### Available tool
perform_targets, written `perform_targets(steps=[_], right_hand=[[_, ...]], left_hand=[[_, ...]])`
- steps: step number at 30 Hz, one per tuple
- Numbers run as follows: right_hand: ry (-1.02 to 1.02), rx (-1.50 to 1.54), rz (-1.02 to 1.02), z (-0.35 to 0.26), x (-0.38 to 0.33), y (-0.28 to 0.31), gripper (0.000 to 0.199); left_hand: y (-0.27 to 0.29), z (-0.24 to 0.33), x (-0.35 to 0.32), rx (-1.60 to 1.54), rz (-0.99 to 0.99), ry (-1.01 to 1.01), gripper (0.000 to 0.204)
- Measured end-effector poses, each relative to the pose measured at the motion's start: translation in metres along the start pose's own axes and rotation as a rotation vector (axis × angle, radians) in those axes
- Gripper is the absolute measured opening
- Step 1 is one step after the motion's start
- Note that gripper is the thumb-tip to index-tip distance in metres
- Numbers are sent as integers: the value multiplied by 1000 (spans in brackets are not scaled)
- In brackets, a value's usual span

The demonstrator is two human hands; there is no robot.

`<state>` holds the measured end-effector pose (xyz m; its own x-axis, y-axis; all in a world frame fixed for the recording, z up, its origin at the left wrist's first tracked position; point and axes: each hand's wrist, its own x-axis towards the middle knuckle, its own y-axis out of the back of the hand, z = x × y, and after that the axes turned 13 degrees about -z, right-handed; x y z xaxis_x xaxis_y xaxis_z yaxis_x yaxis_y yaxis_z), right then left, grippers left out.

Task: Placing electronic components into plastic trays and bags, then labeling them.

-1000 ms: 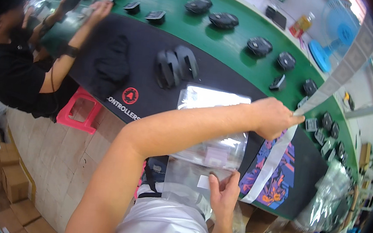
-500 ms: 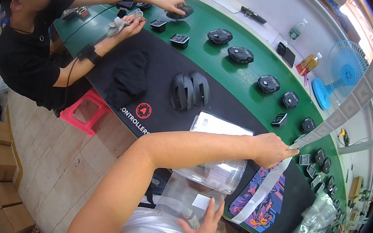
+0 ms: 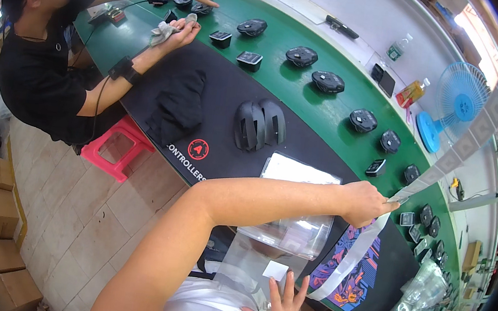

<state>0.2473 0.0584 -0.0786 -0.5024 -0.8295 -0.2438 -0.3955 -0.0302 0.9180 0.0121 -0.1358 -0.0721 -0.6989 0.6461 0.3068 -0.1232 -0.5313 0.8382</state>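
— Where does the label strip [image 3: 444, 168] run, taking the black mat [image 3: 216, 121] as the mark?

— It comes down from the upper right, beyond the mat's far right end, passes through the left hand [image 3: 366, 203] over the mat's right part, and its bare backing hangs on toward the mat's near edge.

— And the clear plastic bag [image 3: 279, 239]?

— At the mat's near edge, against the person's lap. The right hand [image 3: 280, 309] lies below it, fingers spread flat on the bag's lower end.

— How are the arms set?

— The left forearm reaches across the mat's near side, and that hand is pinched closed on the strip. The right hand is open and grips nothing.

— Counts?

— One mat, one strip, one bag, one blue fan [image 3: 454, 105] past the mat's far right. Two dark helmet-like shells [image 3: 259, 123] stand mid-mat. On the green belt [image 3: 339, 61] behind the mat I count about ten dark computer mice [image 3: 328, 81]; the farthest blur together. Another person's hand [image 3: 177, 30] holds a cloth at the mat's far left corner.
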Motion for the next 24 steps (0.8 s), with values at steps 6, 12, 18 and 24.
perform_targets(steps=[6, 12, 18, 24], right_hand=[[258, 24, -23, 5, -13, 21, 70], [511, 170, 21, 8, 2, 36, 33], [495, 323, -13, 9, 11, 32, 28], [458, 485, -15, 10, 10, 41, 24]], left_hand=[[-1, -3, 0, 17, -49, 23, 70], [-2, 3, 2, 34, 3, -3, 68], [-6, 4, 1, 13, 5, -6, 69], [-4, 7, 3, 23, 26, -8, 69]])
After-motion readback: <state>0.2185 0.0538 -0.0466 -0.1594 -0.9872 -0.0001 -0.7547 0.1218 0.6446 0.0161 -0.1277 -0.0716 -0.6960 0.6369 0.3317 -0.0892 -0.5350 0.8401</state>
